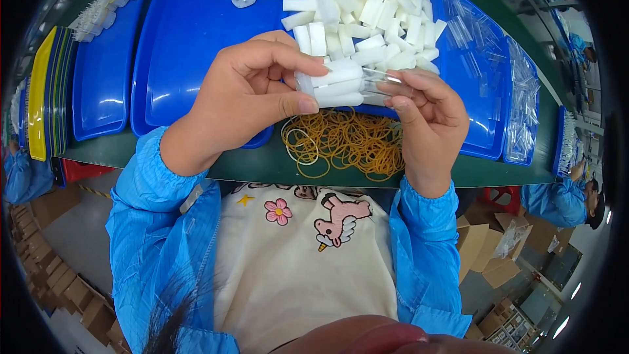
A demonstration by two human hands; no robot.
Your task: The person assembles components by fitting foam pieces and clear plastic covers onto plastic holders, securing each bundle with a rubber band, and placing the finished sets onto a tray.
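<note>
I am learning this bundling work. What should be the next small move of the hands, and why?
Probably the right hand should slide the clear sleeve further over the white foam strips. The left hand pinches the small stack together, and the sleeve seems to cover only its right end. The rubber bands lie untouched on the green table below.

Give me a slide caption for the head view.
Left hand and right hand hold white foam strips and a clear tube above rubber bands and blue trays.
</note>
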